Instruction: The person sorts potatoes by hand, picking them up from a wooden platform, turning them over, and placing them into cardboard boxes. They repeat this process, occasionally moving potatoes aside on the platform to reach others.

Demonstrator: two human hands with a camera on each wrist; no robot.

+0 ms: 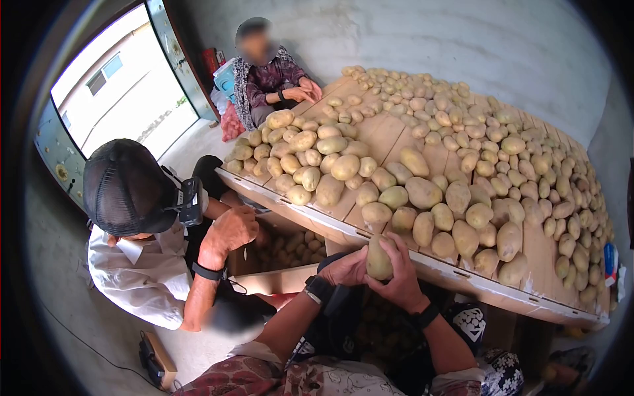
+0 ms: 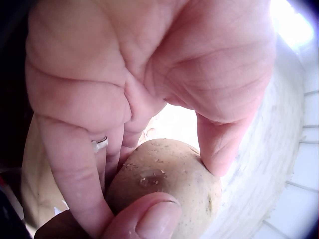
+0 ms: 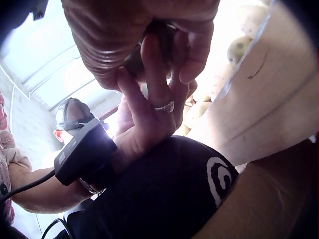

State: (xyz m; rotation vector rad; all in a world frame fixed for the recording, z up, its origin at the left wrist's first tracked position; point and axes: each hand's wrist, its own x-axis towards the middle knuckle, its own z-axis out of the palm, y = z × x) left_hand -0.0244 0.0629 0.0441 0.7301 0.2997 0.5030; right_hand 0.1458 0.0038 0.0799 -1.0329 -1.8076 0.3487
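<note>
Just off the front edge of the table, both hands hold one potato (image 1: 379, 259) between them. My left hand (image 1: 348, 267) has its thumb on one side of it and its fingers on the other, with a ring on one finger. From the opposite side my right hand (image 1: 401, 282) grips the same potato. Close up in the left wrist view, the potato (image 2: 169, 167) shows pale skin with bits of soil and a dark shallow dent. Seen from below in the right wrist view, the right hand (image 3: 139, 40) and left hand (image 3: 154, 114) hide most of it.
Many potatoes (image 1: 462, 239) lie across the wooden table (image 1: 389, 135), larger ones near its front edge. Beneath, a box (image 1: 271, 280) holds more. A person in a dark cap (image 1: 125, 188) sits close at left; another person (image 1: 274, 82) sits at the far end.
</note>
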